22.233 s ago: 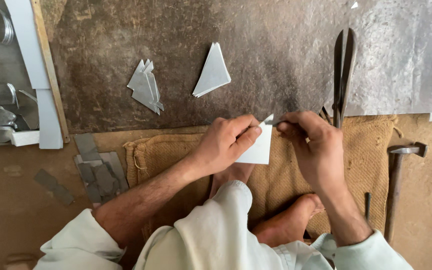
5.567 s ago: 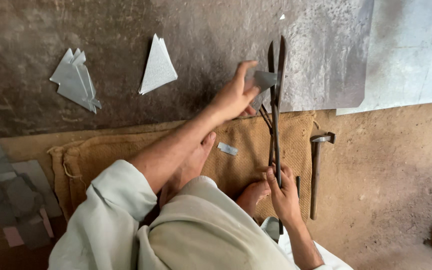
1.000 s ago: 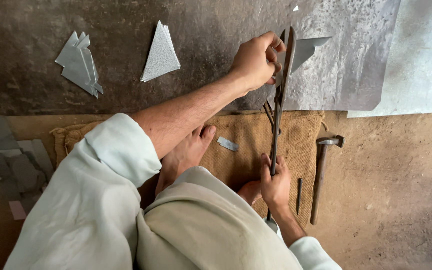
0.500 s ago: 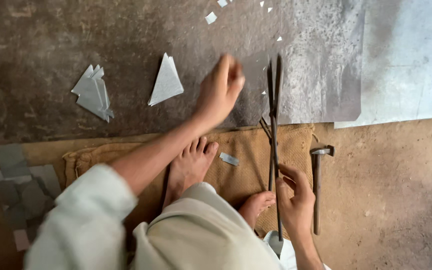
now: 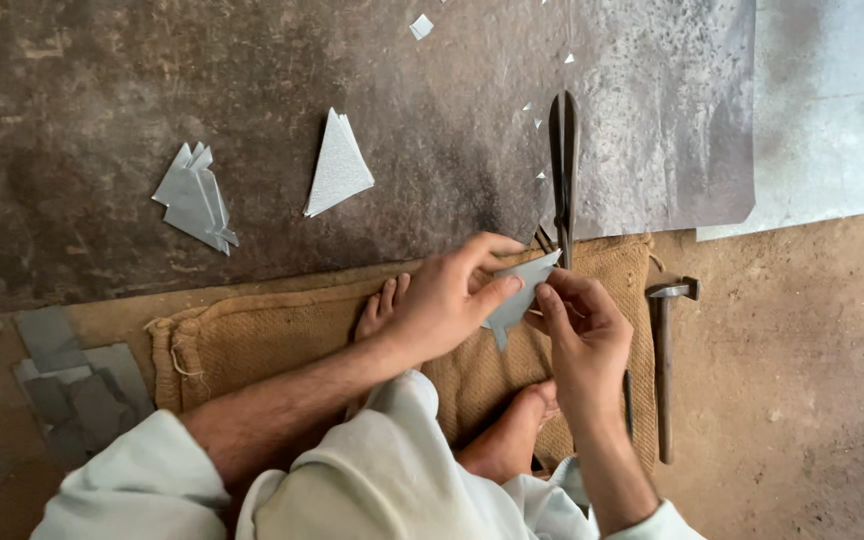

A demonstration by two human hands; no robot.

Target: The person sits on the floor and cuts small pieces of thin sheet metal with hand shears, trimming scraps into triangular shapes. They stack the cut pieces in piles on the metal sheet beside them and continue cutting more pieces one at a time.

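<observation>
— What sits nearest the camera?

— Pale cloth sleeves (image 5: 132, 490) and a fold of the same garment, then two bare feet: one foot (image 5: 508, 440) just below the hands and another foot (image 5: 380, 305) whose toes show behind the left wrist. Both rest on a coarse burlap sack (image 5: 252, 340) laid flat on the earthen floor (image 5: 812, 400).

— And the hands?

— The left hand (image 5: 447, 305) and right hand (image 5: 577, 330) meet over the sack, both pinching a small metal cutout (image 5: 520, 295), thin, pale grey, with pointed corners. The left thumb and fingers are closed on its left side, the right fingertips on its right edge.

— Any tools close by?

— A hammer (image 5: 662, 370) with a dark, rusty head lies beside the sack's right edge, handle pointing toward the person. Just beyond the hands, long dark shears (image 5: 563, 170) lie with blades together, pointing away.

— What do the shears lie on?

— A big, mottled metal sheet (image 5: 432, 120), dull grey-brown and scuffed. On it are a folded, triangular metal piece (image 5: 337, 165), a stack of jagged offcuts (image 5: 195, 198) further left, and tiny bright snippets (image 5: 420, 26) near the far edge.

— Any containers?

— I can see none; the nearest thing is a loose pile of flat grey scraps (image 5: 77, 395) on the floor at left. A lighter sheet (image 5: 832, 100) lies at far right.
</observation>
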